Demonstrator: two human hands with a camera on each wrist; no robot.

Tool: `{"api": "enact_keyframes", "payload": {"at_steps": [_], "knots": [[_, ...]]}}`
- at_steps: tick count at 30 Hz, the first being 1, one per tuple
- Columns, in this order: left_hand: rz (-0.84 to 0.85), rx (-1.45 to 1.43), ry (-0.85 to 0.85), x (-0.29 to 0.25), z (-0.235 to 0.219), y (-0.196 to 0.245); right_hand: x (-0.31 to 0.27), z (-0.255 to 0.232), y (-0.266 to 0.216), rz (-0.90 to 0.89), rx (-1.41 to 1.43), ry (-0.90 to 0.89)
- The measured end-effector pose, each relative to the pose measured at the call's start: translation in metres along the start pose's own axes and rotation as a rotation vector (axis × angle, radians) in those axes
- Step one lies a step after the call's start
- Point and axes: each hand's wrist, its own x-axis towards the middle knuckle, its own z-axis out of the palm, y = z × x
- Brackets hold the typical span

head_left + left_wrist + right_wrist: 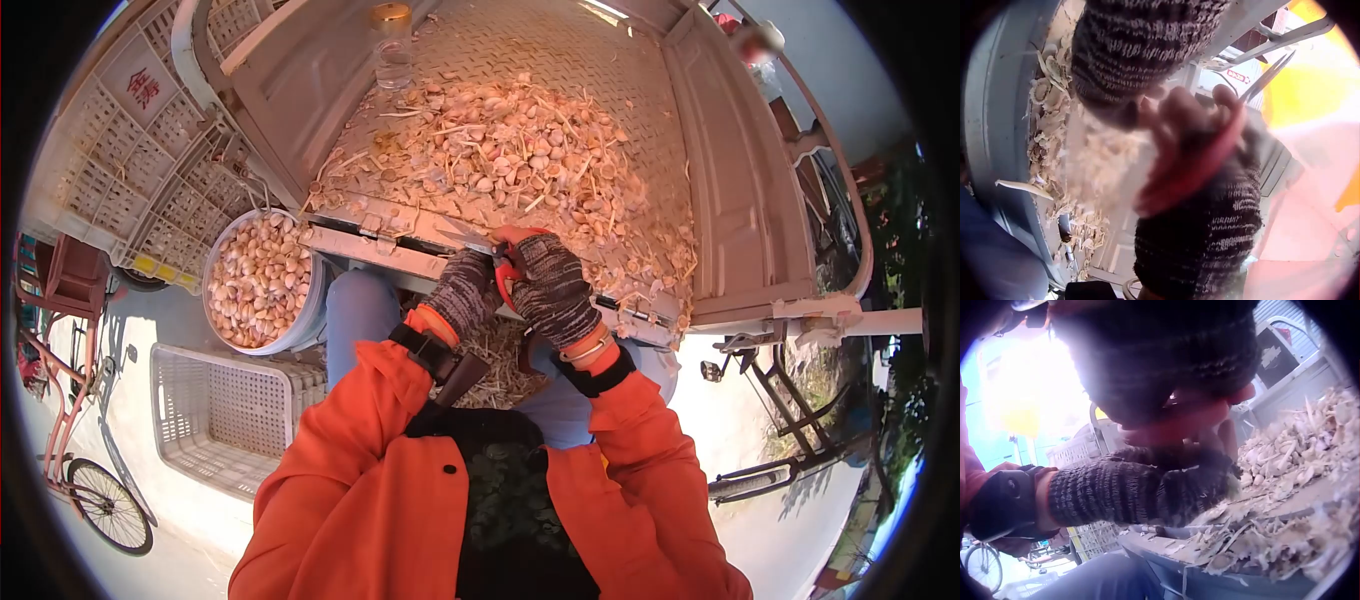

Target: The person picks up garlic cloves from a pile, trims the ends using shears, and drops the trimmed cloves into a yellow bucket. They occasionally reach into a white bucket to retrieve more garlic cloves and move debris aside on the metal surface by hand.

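Red-handled scissors (505, 285) are in my gloved right hand (556, 290), fingers curled round the handles. Their metal blades (1269, 77) stick out past the fingertips and point left in the head view. Right beside them, my gloved left hand (465, 288) has its fingers curled. A pale piece of garlic (1233, 485) shows at its fingertips in the right wrist view, mostly hidden by the glove. Both hands are close together over the front edge of a metal truck bed (400, 255). Beyond them on the bed lies a heap of garlic (530, 150).
A white bucket (318, 300) full of garlic stands left of the knees. Below it is a plastic crate (220, 410), with stacked crates (110, 130) behind. A lidded jar (393, 50) stands on the bed. Dry scraps (500, 370) lie between the legs.
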Motion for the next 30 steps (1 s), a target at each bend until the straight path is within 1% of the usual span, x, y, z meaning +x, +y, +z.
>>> {"api": "enact_keyframes", "payload": {"at_steps": [1,2,3,4,5,6,7,8,9,10,11,12,13,15,16,17,18,19,21,22,24,26,27,29,30], "knots": [[-0.054,-0.224,0.037,0.001,-0.006,0.0,-0.002,-0.004,-0.006,0.015,0.003,-0.004],[-0.021,-0.151,0.122,-0.013,0.018,0.005,-0.003,-0.013,-0.013,0.054,0.06,-0.01],[-0.02,-0.158,0.119,-0.026,0.043,0.013,-0.005,-0.017,-0.01,0.051,0.056,-0.015],[-0.004,-0.094,0.19,-0.039,0.065,0.021,-0.008,-0.021,-0.005,0.179,0.146,0.09],[0.008,-0.023,0.263,-0.046,0.074,0.026,-0.011,-0.024,-0.001,0.31,0.238,0.201],[0.036,0.014,0.192,-0.046,0.066,0.025,-0.016,-0.025,0.004,0.314,0.238,0.208],[0.028,0.023,0.189,-0.046,0.059,0.025,-0.02,-0.027,0.011,0.369,0.285,0.217],[0.079,0.087,0.108,-0.048,0.056,0.025,-0.024,-0.029,0.014,0.425,0.33,0.223],[0.132,0.144,0.028,-0.05,0.053,0.023,-0.03,-0.03,0.016,0.43,0.326,0.226],[0.127,0.143,0.029,-0.052,0.05,0.022,-0.036,-0.031,0.015,0.42,0.27,0.136],[0.141,0.218,0.009,-0.057,0.051,0.024,-0.041,-0.03,0.013,0.409,0.218,0.048],[0.158,0.295,-0.012,-0.06,0.052,0.025,-0.044,-0.03,0.008,0.377,0.16,0.04],[0.158,0.298,-0.01,-0.063,0.053,0.026,-0.046,-0.03,0.007,0.377,0.164,0.041],[0.169,0.553,0.033,-0.074,0.064,0.028,-0.049,-0.03,0.004,0.398,0.006,-0.005],[0.162,0.559,0.037,-0.075,0.06,0.027,-0.05,-0.032,0.0,0.397,0.028,-0.024],[0.158,0.467,-0.049,-0.074,0.057,0.026,-0.051,-0.032,-0.001,0.405,0.033,-0.018],[0.154,0.373,-0.137,-0.073,0.055,0.025,-0.052,-0.033,-0.001,0.358,0.041,-0.045],[0.146,0.379,-0.139,-0.073,0.053,0.023,-0.053,-0.034,-0.001,0.31,0.046,-0.071],[0.146,0.078,-0.107,-0.08,0.061,0.021,-0.058,-0.03,0.004,0.327,0.07,-0.037],[0.138,0.082,-0.107,-0.079,0.06,0.02,-0.061,-0.03,0.006,0.355,0.052,-0.033],[0.119,0.15,0.012,-0.074,0.056,0.016,-0.062,-0.032,0.009,0.386,0.04,-0.026],[0.104,0.157,0.003,-0.07,0.054,0.012,-0.063,-0.037,0.008,0.238,-0.114,-0.071],[0.094,0.157,-0.013,-0.067,0.054,0.01,-0.063,-0.039,0.008,0.247,-0.112,-0.062],[0.084,0.154,-0.007,-0.067,0.056,0.005,-0.066,-0.043,0.009,0.127,-0.275,-0.02],[0.085,0.144,-0.002,-0.069,0.058,0.002,-0.068,-0.044,0.012,0.138,-0.276,-0.017]]}}
